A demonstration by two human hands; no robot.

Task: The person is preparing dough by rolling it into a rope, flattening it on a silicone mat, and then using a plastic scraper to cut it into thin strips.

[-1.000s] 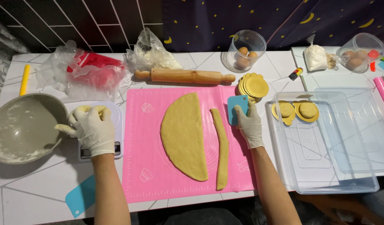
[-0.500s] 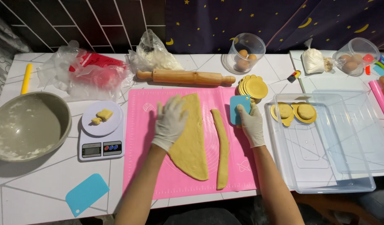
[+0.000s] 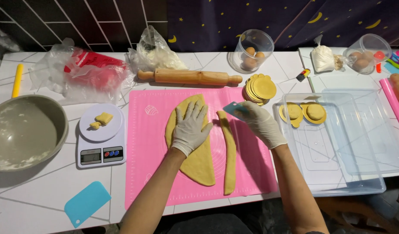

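left hand (image 3: 190, 128) flat on dough sheet (image 3: 199, 164) | right hand (image 3: 260, 123) grips blue scraper (image 3: 232, 108)

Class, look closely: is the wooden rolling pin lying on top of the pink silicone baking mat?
No, the wooden rolling pin lies on the white tiled table just beyond the far edge of the pink silicone baking mat.

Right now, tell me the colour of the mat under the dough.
Pink. The mat shows best in the head view, under the flat yellow dough.
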